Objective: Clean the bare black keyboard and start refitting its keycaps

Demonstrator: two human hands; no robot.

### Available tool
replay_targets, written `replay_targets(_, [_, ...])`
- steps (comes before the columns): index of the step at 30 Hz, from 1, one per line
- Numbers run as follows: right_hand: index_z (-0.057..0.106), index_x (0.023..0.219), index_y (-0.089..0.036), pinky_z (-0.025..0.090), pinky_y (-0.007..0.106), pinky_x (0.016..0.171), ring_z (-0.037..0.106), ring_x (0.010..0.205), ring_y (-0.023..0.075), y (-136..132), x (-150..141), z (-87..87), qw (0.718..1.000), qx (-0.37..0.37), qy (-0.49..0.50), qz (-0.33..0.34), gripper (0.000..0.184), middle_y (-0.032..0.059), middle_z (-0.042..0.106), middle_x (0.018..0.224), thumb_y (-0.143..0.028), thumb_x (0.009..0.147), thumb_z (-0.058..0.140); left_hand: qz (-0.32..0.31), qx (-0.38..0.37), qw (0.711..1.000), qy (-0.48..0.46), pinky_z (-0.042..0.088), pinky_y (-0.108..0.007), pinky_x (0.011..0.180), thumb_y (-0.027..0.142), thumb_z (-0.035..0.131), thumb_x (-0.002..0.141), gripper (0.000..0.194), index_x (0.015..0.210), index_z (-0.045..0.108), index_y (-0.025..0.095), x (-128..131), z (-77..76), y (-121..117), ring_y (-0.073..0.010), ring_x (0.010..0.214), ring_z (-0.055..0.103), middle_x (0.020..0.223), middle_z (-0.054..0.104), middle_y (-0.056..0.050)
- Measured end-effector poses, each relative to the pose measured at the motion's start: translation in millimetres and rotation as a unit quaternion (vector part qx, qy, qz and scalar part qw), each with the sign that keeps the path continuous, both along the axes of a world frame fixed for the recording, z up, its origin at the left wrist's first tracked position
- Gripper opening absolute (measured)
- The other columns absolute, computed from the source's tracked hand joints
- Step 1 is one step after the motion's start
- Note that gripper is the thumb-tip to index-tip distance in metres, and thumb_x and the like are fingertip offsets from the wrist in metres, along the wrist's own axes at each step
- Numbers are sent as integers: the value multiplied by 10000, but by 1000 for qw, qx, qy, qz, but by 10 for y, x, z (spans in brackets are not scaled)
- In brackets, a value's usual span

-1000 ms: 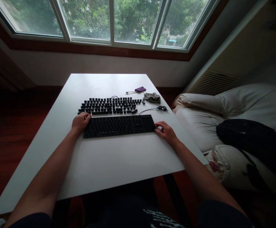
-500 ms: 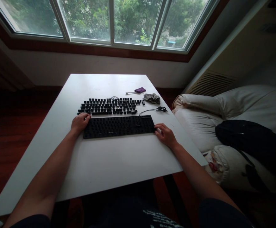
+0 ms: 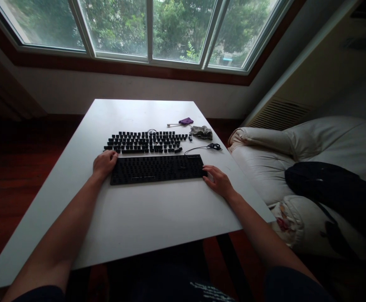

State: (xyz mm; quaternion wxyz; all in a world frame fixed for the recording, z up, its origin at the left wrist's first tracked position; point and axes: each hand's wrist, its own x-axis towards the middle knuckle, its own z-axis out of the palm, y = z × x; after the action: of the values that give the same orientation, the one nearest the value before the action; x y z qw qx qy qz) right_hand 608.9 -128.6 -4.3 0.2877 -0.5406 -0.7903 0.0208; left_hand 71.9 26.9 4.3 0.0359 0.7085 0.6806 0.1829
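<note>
A black keyboard (image 3: 158,169) with its keycaps off lies flat on the white table (image 3: 151,214). My left hand (image 3: 105,162) is at its upper left corner, fingers curled in against the end. At the opposite end, my right hand (image 3: 217,179) has its fingertips on the short edge, with the thumb lower down and a little apart from the fingers. Loose black keycaps (image 3: 139,140) stand in rows just beyond the keyboard, laid out much like a keyboard. From the keyboard's back edge a thin black cable (image 3: 213,146) runs to a coiled bundle on the right.
A crumpled grey cloth (image 3: 202,132) rests right of the keycaps. Behind it are a purple cloth (image 3: 186,121) and a thin stick-like tool (image 3: 173,125). To the table's right stands a cream sofa (image 3: 258,167) with a black bag (image 3: 330,184) on it.
My right hand has shifted slightly left against the keyboard's end, and my left hand slightly left at the corner. The keyboard and keycaps stay in place; the view tilts a little.
</note>
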Motion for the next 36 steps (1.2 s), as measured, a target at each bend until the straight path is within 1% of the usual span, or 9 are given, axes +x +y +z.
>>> replay_targets(4, [588, 1249, -303, 540, 442, 1047, 624, 1238, 255, 12, -2, -4, 1000, -5, 4, -1, 313, 51, 646, 1332, -270, 937, 590, 45, -34, 998, 25, 440, -334, 717, 540, 403, 974, 444, 1014, 744, 258, -14, 15, -9, -286, 872, 678, 936, 754, -87])
replay_targets(9, [608, 1207, -276, 544, 430, 1017, 643, 1180, 261, 19, -16, 24, 1000, -11, 12, -6, 284, 64, 656, 1284, -265, 923, 596, -10, -33, 999, -2, 451, -311, 742, 526, 450, 960, 410, 1091, 742, 270, -2, 28, -31, -259, 898, 686, 935, 764, -54])
replay_targets(13, [641, 1129, -250, 554, 419, 931, 661, 1048, 264, 127, -88, 127, 999, 13, 20, -44, 202, 87, 672, 1180, -252, 942, 566, -48, -7, 998, -26, 471, -305, 791, 481, 466, 958, 380, 1098, 741, 259, -7, 18, -55, -238, 952, 679, 1062, 753, -49])
replay_targets(15, [658, 1059, -246, 528, 437, 954, 645, 1047, 275, 258, -172, 210, 997, 42, 23, -52, 152, 91, 679, 1113, -241, 954, 548, -56, 2, 998, -25, 475, -313, 810, 474, 462, 960, 381, 1092, 742, 251, -23, 5, -58, -239, 969, 674, 1117, 738, -58])
replay_targets(17, [665, 1017, -246, 511, 436, 963, 632, 1058, 278, 443, -289, 295, 998, 47, 20, -36, 129, 90, 680, 1093, -239, 954, 553, -58, 1, 998, -23, 478, -320, 814, 480, 459, 961, 387, 1089, 742, 249, -44, -8, -55, -243, 972, 670, 1128, 730, -64])
replay_targets(21, [675, 1039, -246, 491, 395, 965, 618, 1066, 257, 920, -543, 399, 1000, 12, -25, 10, 140, 71, 684, 1104, -224, 941, 578, -74, -8, 997, -32, 477, -315, 802, 492, 468, 956, 377, 1089, 737, 264, -85, -21, -47, -234, 951, 670, 1095, 736, -51])
replay_targets(26, [671, 1131, -244, 488, 356, 901, 623, 1043, 247, 1446, -726, 388, 994, -49, -91, -17, 229, 66, 695, 1112, -228, 903, 653, -94, -10, 994, -47, 477, -316, 787, 487, 484, 948, 366, 1101, 732, 266, -120, -28, -45, -226, 917, 674, 1082, 744, -42])
replay_targets(30, [663, 1140, -242, 476, 321, 850, 629, 999, 228, 1632, -787, 357, 987, -95, -127, -29, 257, 56, 706, 1080, -219, 885, 680, -94, -13, 994, -57, 485, -322, 811, 471, 494, 946, 355, 1111, 734, 269, -140, -40, -44, -234, 945, 678, 1080, 746, -45])
replay_targets(36, [666, 1113, -232, 459, 288, 799, 622, 973, 214, 1682, -856, 317, 981, -108, -157, -42, 219, 67, 698, 1094, -212, 895, 648, -93, -17, 994, -58, 491, -328, 838, 480, 491, 945, 368, 1119, 739, 272, -156, -42, -39, -244, 983, 674, 1105, 743, -45])
